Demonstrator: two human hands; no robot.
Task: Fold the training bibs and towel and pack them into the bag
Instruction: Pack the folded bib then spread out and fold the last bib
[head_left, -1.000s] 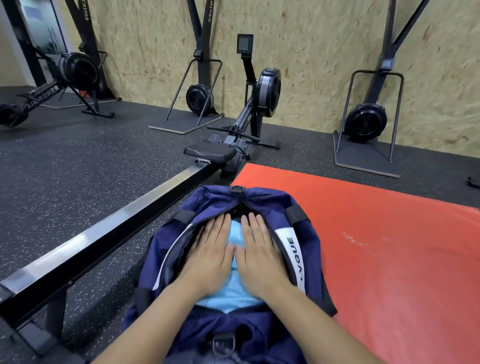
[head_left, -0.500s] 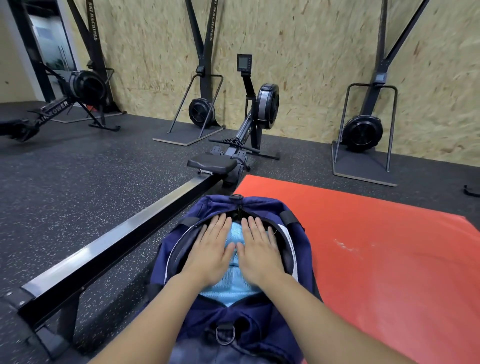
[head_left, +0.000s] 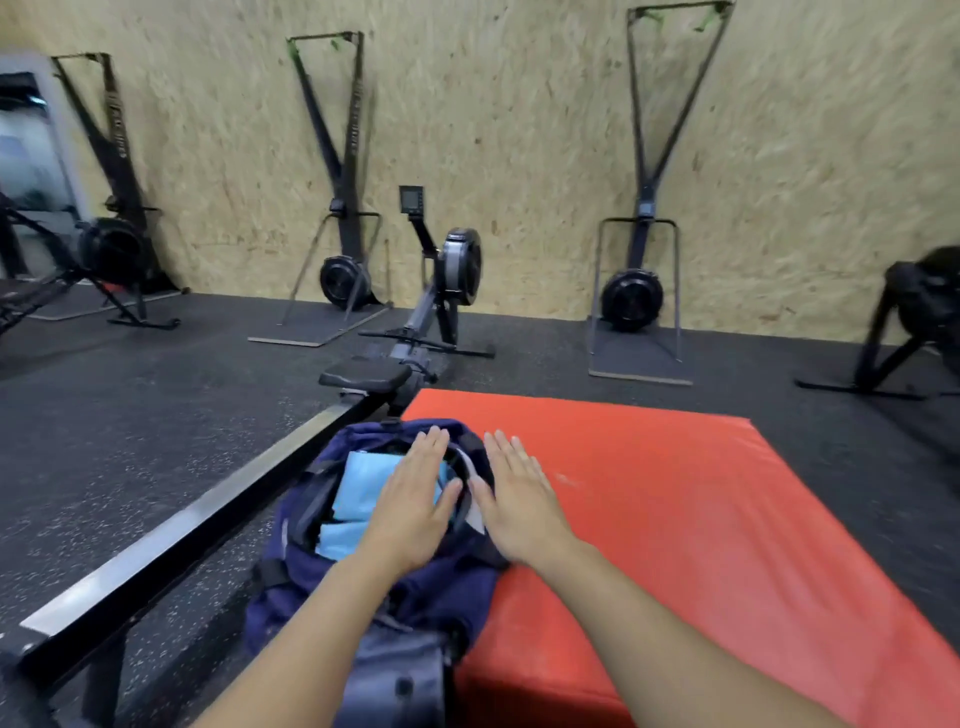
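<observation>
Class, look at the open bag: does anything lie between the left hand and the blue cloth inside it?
Nothing visible does. The left hand is flat over the blue cloth in the bag, whose mouth is open.

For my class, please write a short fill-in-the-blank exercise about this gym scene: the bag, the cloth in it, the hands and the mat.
1. The cloth showing in the open bag is light ____.
2. The bag stands at the left edge of a ____ mat.
3. The fingers of both hands, left and right, are ____, not curled.
4. The long rail to the left of the bag belongs to a ____ machine.

Missing words: blue; red; straight; rowing
</observation>
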